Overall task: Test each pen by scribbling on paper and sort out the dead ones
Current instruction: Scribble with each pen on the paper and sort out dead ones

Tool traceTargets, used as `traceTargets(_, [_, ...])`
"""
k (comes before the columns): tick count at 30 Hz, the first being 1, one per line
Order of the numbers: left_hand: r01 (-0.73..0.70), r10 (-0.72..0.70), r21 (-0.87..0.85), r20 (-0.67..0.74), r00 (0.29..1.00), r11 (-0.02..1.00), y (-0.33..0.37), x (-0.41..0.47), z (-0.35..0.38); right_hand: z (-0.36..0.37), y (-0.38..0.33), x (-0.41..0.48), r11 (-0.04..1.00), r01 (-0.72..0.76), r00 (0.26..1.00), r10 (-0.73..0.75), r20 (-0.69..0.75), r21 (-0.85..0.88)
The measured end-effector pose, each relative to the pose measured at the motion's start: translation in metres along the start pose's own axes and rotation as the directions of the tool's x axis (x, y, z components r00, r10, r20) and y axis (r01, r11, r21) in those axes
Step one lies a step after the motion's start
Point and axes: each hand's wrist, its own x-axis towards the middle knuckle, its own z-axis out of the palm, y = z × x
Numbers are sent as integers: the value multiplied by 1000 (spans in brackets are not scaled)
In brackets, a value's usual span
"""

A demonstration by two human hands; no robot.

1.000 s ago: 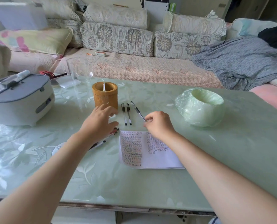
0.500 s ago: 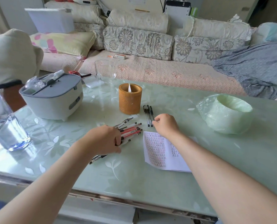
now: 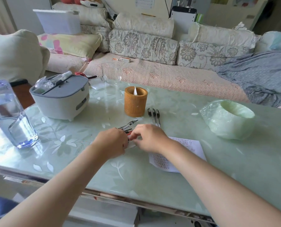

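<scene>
Because the light, stiff, slippery pens (image 3: 128,126) roll on the glass table (image 3: 136,174), the left hand (image 3: 112,143) clamps the bundle mid-table while the right hand (image 3: 148,138) pinches one barrel.

A pale green glass-topped table (image 3: 169,182) with a leaf pattern fills the foreground. Behind it runs a long sofa (image 3: 152,76) under a pink cover, backed by floral cushions (image 3: 143,45). A grey blanket (image 3: 259,76) lies on the sofa's right end, a yellow pillow (image 3: 74,44) at its left. Soft daylight falls on the table
</scene>
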Motion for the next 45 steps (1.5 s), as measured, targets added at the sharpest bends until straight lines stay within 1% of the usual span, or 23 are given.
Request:
traceTargets(2, [-12,12,-31,10,1000,999,0,-3,0,7,-6,-5,992,79,997,-77,25,-97])
traceTargets(4, [-21,21,-79,8,1000,997,-3,-6,1,12,-7,-7,981,119,993,-115,36,-152])
traceTargets(8, [-38,30,-217,-40,999,975,-12,-6,1,10,-4,-7,988,118,993,-118,12,-95])
traceTargets(10, [-33,18,-285,-55,998,958,-14,-6,-2,3,-1,-7,995,90,996,-91,-21,-51])
traceTargets(12, [-10,-1,-326,-33,999,945,-17,-6,-6,-5,5,-11,998,43,998,-45,-54,-35])
traceTargets(16, [39,-36,-309,14,999,950,-22,-4,-10,-19,22,-25,998,-61,996,62,-60,15])
traceTargets(18, [41,-31,-325,35,999,945,-18,-3,-14,-25,29,-31,994,-103,993,105,-59,31])
traceTargets(21, [17,4,-365,58,998,931,-6,-1,-18,-32,35,-40,989,-141,986,144,-85,43])
traceTargets(25, [-32,38,-398,9,999,917,12,2,-23,-37,36,-57,981,-195,979,195,-60,10])
traceTargets(27, [-73,73,-417,-17,997,906,25,5,-26,-38,35,-66,974,-215,976,217,-18,66])
traceTargets(29, [-126,118,-445,-46,992,887,39,8,-29,-40,33,-75,960,-231,973,232,9,159])
traceTargets(32, [-176,165,-501,-67,984,847,59,14,-30,-47,38,-88,928,-256,962,271,-20,269])
traceTargets(35, [-221,196,-573,-106,975,789,74,20,-30,-56,53,-99,945,-250,961,269,-65,210])
traceTargets(39, [-264,214,-570,-155,964,778,89,27,-27,-59,67,-106,954,-262,958,275,-80,143])
traceTargets(45, [-270,191,-605,-193,962,749,106,38,-23,-52,74,-106,959,-224,968,240,-75,175])
